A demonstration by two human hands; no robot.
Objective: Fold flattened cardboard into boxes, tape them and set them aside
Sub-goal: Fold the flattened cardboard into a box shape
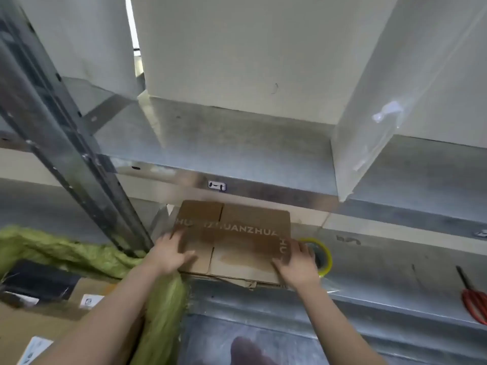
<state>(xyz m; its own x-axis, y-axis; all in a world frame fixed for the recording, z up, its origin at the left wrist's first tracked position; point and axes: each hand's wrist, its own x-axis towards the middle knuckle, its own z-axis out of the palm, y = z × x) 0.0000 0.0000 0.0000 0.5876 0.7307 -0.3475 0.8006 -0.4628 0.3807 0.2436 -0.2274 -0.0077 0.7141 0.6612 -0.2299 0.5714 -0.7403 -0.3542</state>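
Arms (110, 306): two bare arms reach in from the bottom edge, closest to us. The elbows are cut off.
White boxes (237, 48): big and plain, they sit up on the top shelf (210, 143), out of the way. Their tops are cut off.
Lower shelf (395, 259): grey metal. It looks like the spot for folding.
Green bag (66, 248): floppy, on the left, under the left arm. What is inside is hidden.
Flat cardboard (245, 233): a brown pile lies flat in the middle of the lower shelf, with white letters across it. It is not a box yet. How many sheets there are is hard to tell.
Left hand (171, 252): rests on the left side of the pile, fingers straight and apart, squeezing nothing.
Right hand (297, 264): rests at the right edge, fingers straight too. I think both hands are there to steady or lift the top sheet.
Tape roll (325, 255): yellow, just beside the right hand and half hidden by it. It is close for grabbing, I guess.
Scissors (474, 301): red handles, far right, partly cut off.
Dark shape (245, 349): too blurry to tell.
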